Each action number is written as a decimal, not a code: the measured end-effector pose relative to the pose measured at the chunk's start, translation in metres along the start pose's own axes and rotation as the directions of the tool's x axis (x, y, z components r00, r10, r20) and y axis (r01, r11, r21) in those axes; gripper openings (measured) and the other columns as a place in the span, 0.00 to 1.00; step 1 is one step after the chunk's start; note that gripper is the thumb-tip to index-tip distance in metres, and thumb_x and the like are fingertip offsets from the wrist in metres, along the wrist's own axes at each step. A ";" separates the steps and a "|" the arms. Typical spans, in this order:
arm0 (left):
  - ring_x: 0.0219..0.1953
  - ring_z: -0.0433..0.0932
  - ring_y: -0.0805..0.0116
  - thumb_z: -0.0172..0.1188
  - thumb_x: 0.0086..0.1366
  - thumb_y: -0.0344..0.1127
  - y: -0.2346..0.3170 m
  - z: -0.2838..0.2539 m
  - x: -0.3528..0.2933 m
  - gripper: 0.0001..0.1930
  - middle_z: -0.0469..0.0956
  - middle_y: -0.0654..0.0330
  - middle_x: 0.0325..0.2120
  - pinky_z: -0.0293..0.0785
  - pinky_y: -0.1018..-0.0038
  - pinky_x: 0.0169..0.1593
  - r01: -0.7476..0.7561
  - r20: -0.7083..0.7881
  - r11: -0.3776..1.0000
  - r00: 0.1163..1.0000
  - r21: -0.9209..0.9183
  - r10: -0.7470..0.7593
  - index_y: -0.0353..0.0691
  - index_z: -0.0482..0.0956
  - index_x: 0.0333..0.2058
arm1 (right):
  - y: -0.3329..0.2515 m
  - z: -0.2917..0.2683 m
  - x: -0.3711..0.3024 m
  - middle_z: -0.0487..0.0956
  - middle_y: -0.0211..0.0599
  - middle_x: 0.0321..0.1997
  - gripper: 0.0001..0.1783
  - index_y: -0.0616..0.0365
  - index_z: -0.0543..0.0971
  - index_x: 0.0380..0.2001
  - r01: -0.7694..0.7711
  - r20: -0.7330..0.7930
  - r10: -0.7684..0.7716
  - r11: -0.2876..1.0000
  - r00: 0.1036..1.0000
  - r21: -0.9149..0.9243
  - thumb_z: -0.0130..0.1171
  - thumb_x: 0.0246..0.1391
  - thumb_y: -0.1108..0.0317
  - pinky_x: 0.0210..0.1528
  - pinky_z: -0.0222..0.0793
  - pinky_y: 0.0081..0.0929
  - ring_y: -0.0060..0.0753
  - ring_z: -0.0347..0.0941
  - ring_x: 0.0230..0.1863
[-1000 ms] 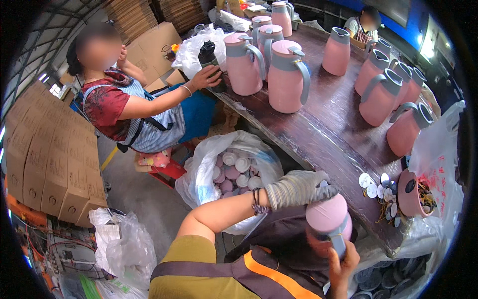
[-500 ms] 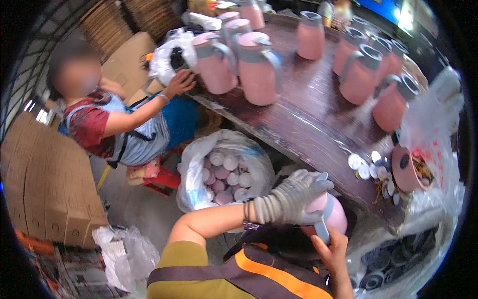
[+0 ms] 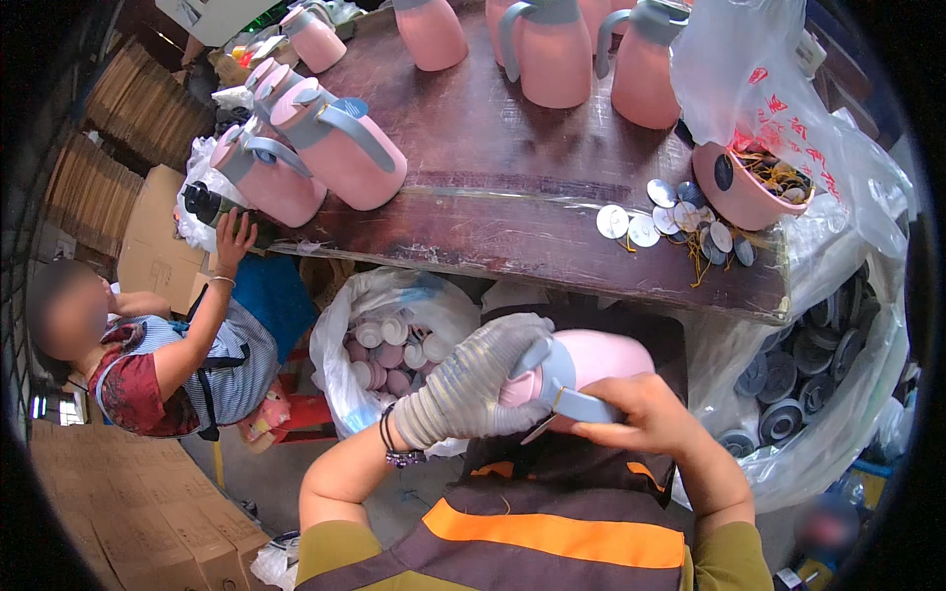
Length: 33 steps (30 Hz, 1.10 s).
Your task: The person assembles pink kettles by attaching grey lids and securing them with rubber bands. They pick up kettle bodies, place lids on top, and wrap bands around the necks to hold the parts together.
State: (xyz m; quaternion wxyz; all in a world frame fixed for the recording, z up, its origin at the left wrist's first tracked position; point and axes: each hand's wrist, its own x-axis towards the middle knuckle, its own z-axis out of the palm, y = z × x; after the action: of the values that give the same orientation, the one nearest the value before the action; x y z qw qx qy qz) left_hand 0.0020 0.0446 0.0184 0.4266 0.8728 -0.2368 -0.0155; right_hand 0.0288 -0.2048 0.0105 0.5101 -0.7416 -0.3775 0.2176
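Observation:
A pink jug [image 3: 603, 353] with a grey collar and handle lies on its side across my lap, its top toward the left. Around its pink lid [image 3: 522, 387] closes my left hand [image 3: 463, 384], in a grey knitted glove. My bare right hand [image 3: 636, 414] grips the grey handle [image 3: 583, 404]. A bit of yellow string shows at the handle, with the edge of a flat tag below it. On the table, round tags [image 3: 644, 230] with yellow strings lie beside a pink bowl-shaped container [image 3: 731, 187] filled with more of them.
Several pink jugs [image 3: 340, 148] stand on the dark table [image 3: 473, 231]. Beneath its edge, a white bag [image 3: 330, 340] holds pink and white lids. A clear bag [image 3: 709, 394] of dark round parts sits at right. At left, a seated co-worker [image 3: 187, 364] reaches toward the table; cartons [image 3: 138, 502] stand nearby.
The jug has tipped from a more upright pose onto its side, its lid turned left. Both hands have stayed on it. My view has swung to the right.

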 end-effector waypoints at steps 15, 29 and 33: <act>0.53 0.68 0.41 0.67 0.48 0.44 0.001 -0.027 -0.027 0.33 0.64 0.39 0.52 0.68 0.57 0.55 0.083 0.129 0.989 0.987 0.126 -0.099 0.46 0.69 0.54 | 0.002 0.017 0.021 0.79 0.40 0.32 0.18 0.62 0.79 0.37 0.017 -0.188 -0.047 0.987 0.981 -0.159 0.67 0.42 0.64 0.38 0.70 0.25 0.37 0.77 0.32; 0.30 0.74 0.57 0.61 0.57 0.42 0.027 -0.086 -0.052 0.15 0.74 0.59 0.29 0.70 0.62 0.37 -0.160 -0.546 0.885 0.735 0.438 0.403 0.42 0.76 0.40 | -0.042 0.028 0.128 0.71 0.27 0.26 0.18 0.64 0.72 0.47 0.380 -0.601 -0.061 0.823 0.797 0.421 0.47 0.61 0.62 0.22 0.52 0.13 0.13 0.59 0.21; 0.28 0.76 0.56 0.60 0.56 0.42 0.002 -0.058 -0.058 0.12 0.75 0.55 0.25 0.70 0.60 0.33 0.055 -0.486 0.872 0.847 0.487 0.218 0.41 0.75 0.33 | -0.050 0.069 0.201 0.70 0.28 0.38 0.18 0.63 0.68 0.52 0.493 -0.633 -0.205 0.809 0.746 0.319 0.45 0.64 0.63 0.34 0.59 0.16 0.16 0.62 0.33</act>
State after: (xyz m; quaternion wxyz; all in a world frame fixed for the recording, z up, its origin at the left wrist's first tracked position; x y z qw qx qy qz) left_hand -0.0373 0.1112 0.0471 0.2437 0.9101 -0.1452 0.3020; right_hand 0.0879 0.0033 0.0428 0.7940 -0.5389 -0.2793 -0.0330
